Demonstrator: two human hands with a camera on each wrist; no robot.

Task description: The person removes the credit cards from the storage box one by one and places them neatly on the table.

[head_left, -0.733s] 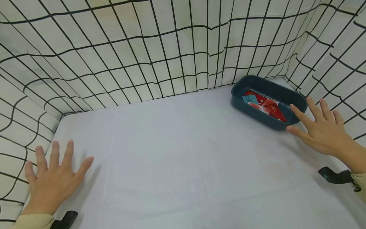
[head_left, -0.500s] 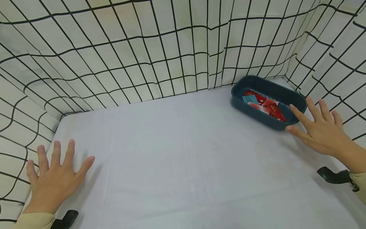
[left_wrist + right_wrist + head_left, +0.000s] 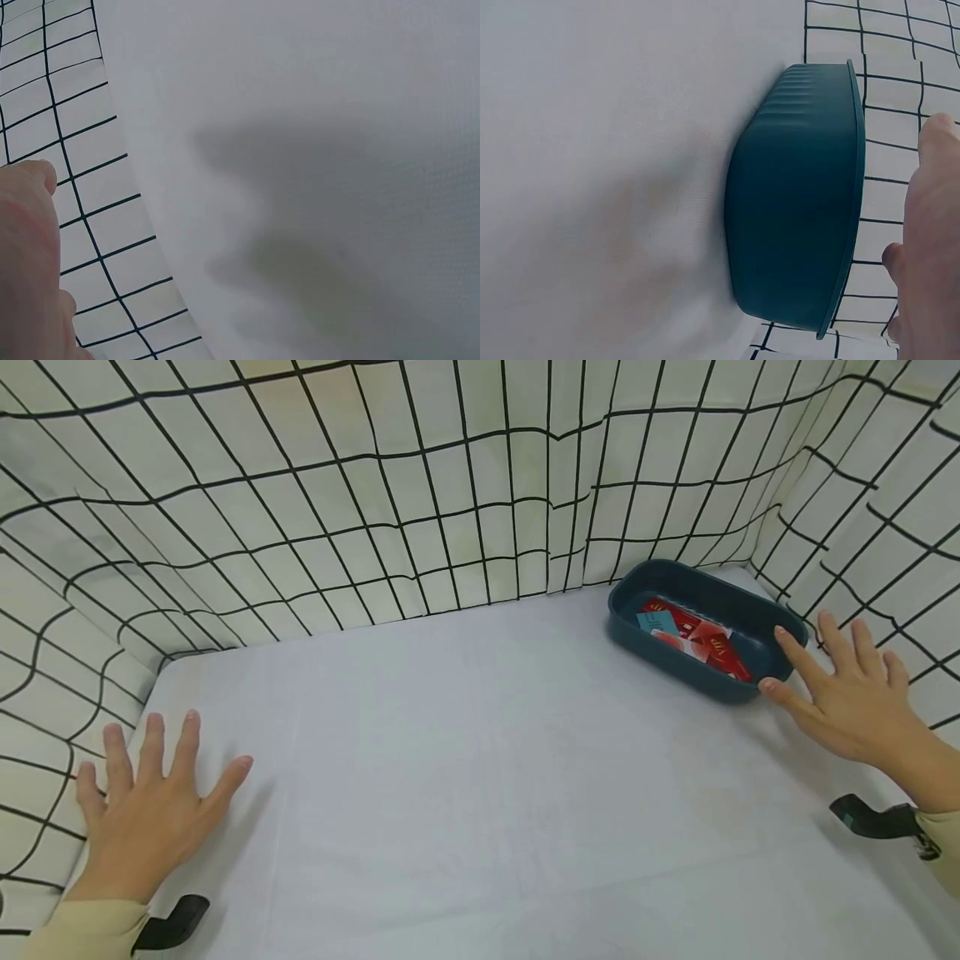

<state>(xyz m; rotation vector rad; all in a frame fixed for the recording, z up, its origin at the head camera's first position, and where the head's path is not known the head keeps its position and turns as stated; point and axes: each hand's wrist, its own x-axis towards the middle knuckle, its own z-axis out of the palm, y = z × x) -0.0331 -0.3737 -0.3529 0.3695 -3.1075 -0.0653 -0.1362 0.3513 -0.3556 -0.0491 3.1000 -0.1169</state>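
The long tub (image 3: pixel 675 668) points at the right hand (image 3: pixel 858 706), just far-left of it; the left hand (image 3: pixel 150 810) is well away. Both are spread, empty.

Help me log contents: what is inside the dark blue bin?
Overlapping red cards, at least one reading VIP, and a blue card lie in the bin. Whatever lies beneath them is covered.

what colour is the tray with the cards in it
The tray is dark teal, a deep blue-green, showing best in the right wrist view.
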